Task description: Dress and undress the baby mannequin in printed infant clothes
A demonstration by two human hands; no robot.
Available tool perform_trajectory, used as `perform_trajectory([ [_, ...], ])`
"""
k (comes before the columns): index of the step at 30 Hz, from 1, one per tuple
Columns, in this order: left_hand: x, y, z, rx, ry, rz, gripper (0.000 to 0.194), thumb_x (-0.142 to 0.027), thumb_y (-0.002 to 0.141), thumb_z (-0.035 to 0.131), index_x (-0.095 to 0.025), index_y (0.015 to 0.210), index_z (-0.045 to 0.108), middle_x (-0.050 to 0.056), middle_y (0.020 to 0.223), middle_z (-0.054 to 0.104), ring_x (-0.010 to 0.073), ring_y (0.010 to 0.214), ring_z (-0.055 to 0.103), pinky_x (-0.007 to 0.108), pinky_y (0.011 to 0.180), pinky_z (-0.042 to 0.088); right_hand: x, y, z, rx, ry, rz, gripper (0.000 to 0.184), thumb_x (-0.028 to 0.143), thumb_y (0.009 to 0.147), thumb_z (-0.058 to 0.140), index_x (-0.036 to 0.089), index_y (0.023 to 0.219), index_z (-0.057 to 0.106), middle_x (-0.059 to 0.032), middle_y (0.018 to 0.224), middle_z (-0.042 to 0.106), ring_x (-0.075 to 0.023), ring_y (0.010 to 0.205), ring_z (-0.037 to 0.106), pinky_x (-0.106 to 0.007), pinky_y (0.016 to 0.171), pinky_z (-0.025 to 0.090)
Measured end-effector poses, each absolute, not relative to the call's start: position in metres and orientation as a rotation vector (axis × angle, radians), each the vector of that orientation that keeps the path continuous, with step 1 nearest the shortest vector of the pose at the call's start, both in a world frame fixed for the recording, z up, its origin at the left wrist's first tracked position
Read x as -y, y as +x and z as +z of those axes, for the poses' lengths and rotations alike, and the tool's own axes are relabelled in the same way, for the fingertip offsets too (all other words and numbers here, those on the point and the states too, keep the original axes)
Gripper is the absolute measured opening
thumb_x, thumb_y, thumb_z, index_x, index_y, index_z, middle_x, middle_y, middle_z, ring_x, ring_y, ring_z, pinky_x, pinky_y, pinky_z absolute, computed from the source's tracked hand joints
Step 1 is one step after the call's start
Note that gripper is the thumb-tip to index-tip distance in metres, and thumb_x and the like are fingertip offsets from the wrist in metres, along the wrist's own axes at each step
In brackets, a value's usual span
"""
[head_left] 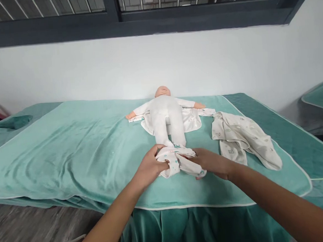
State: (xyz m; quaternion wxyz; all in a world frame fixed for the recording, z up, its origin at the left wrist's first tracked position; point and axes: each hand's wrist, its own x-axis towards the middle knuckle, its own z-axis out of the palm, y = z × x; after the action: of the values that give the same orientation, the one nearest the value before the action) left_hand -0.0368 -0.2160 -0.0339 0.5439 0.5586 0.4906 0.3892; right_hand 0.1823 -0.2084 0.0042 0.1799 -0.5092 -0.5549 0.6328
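Observation:
A baby doll (166, 115) in a white bodysuit lies on its back on a light green towel (69, 153), head toward the wall, arms spread over an opened white garment (191, 120). At the doll's feet, both my hands grip a bunched white garment with small teal prints (175, 160). My left hand (149, 166) is closed on its left side. My right hand (210, 162) is closed on its right side, fingers wrapped in the cloth.
A loose cream patterned garment (242, 137) lies to the right of the doll. A dark green folded cloth (12, 122) sits at the far left. The bed has a dark green cover (191, 226); a white wall stands behind. Another green-covered surface (321, 95) is at right.

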Motion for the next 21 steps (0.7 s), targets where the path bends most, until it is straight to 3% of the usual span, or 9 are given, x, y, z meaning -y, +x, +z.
perform_trajectory([
  [3,0.219,-0.044,-0.02,-1.051,1.118,0.813,0.042,-0.016,0.062,0.066,-0.019,0.104,0.068,0.002,0.092,0.071,0.021,0.085,0.066,0.03,0.071,0.049,0.215,0.189,0.019,1.522,-1.398,2.008,0.039,0.055,0.076,0.077,0.019,0.093,0.076,-0.0065,0.08,0.071,-0.0189,0.065,0.06,-0.029,0.051,0.046],
  [5,0.215,-0.052,-0.008,-0.979,1.099,0.746,0.044,-0.016,0.062,0.066,-0.019,0.105,0.069,0.004,0.094,0.073,0.0231,0.088,0.068,0.031,0.073,0.051,0.21,0.193,0.028,1.579,-1.314,1.991,0.041,0.057,0.077,0.076,0.019,0.092,0.077,-0.0077,0.084,0.073,-0.0214,0.073,0.065,-0.031,0.059,0.051],
  [8,0.2,-0.069,0.02,-0.941,1.328,0.686,0.042,-0.022,0.066,0.071,-0.021,0.107,0.071,0.005,0.1,0.073,0.025,0.096,0.067,0.031,0.076,0.051,0.19,0.2,0.047,1.814,-1.292,1.68,0.043,0.061,0.076,0.077,0.019,0.086,0.075,-0.0062,0.085,0.073,-0.0233,0.08,0.066,-0.033,0.068,0.051],
  [12,0.179,-0.089,0.074,-0.868,1.774,0.267,0.046,-0.037,0.07,0.079,-0.025,0.113,0.069,0.006,0.111,0.07,0.0255,0.101,0.065,0.029,0.076,0.05,0.163,0.202,0.084,2.247,-1.293,1.148,0.05,0.069,0.08,0.068,0.02,0.069,0.064,-0.0024,0.074,0.064,-0.0175,0.067,0.055,-0.03,0.06,0.043],
  [15,0.17,-0.09,0.114,-0.945,2.102,0.012,0.04,-0.046,0.069,0.08,-0.025,0.103,0.073,0.003,0.096,0.069,0.0218,0.087,0.063,0.025,0.067,0.045,0.155,0.193,0.118,2.455,-1.29,0.885,0.048,0.067,0.084,0.064,0.021,0.073,0.066,-0.0014,0.074,0.06,-0.0152,0.065,0.051,-0.027,0.057,0.037],
  [18,0.168,-0.079,0.147,-1.093,2.248,0.106,0.034,-0.052,0.074,0.073,-0.022,0.091,0.074,0.002,0.086,0.067,0.0177,0.076,0.061,0.024,0.061,0.04,0.157,0.181,0.15,2.513,-1.286,0.736,0.042,0.062,0.084,0.066,0.02,0.081,0.07,-0.0009,0.075,0.062,-0.014,0.065,0.052,-0.027,0.057,0.035],
  [21,0.17,-0.067,0.168,-1.179,2.304,0.321,0.024,-0.043,0.076,0.07,-0.021,0.086,0.069,0.0,0.08,0.063,0.0145,0.069,0.056,0.023,0.058,0.037,0.161,0.173,0.175,2.564,-1.256,0.69,0.036,0.056,0.079,0.074,0.02,0.084,0.072,-0.0011,0.078,0.065,-0.0145,0.068,0.054,-0.027,0.059,0.035],
])
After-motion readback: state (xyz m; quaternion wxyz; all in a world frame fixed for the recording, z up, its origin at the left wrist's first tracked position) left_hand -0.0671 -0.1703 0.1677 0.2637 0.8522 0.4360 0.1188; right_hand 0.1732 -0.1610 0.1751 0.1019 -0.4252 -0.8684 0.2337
